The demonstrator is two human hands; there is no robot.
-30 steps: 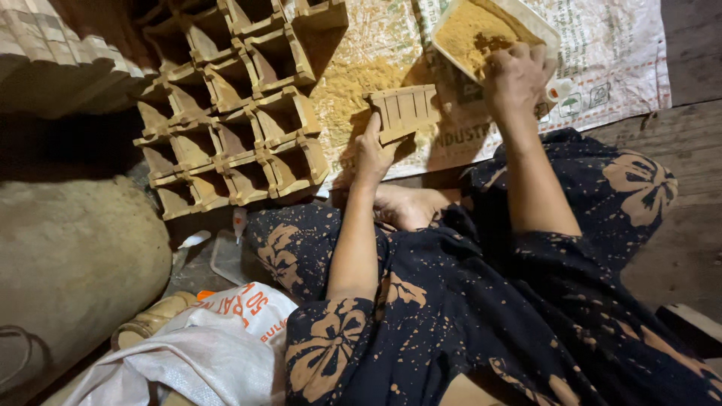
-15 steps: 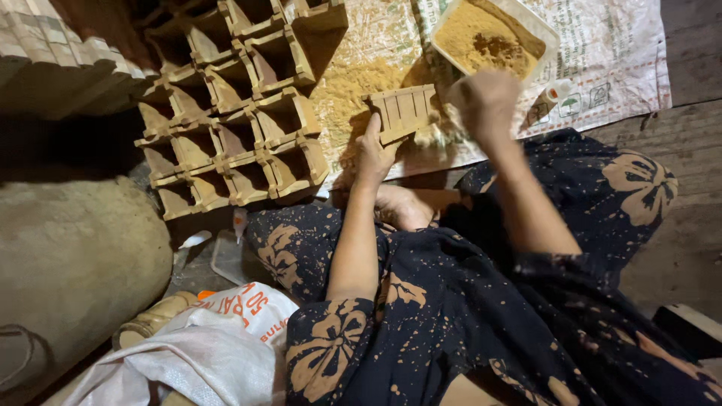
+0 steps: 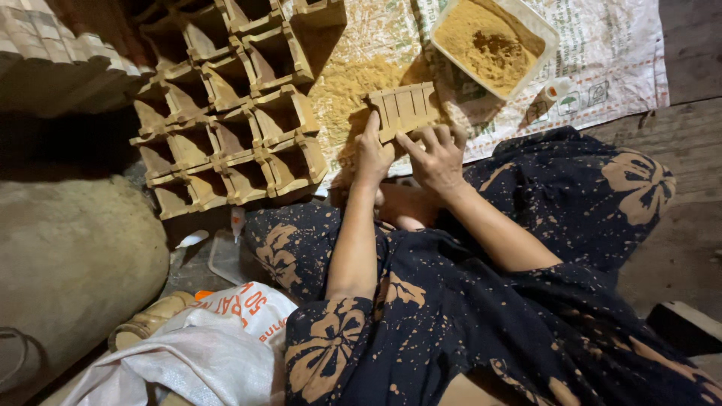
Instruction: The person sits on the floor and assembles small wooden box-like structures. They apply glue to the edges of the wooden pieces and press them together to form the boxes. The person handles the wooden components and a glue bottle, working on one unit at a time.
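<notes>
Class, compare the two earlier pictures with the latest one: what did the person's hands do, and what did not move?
The right hand left the tray of yellow powder and came back down to the slotted mould, where its fingers now rest on the lower edge. The left hand kept its grip on the mould's left end. The mould, the tray and the stacked moulds stayed put.
</notes>
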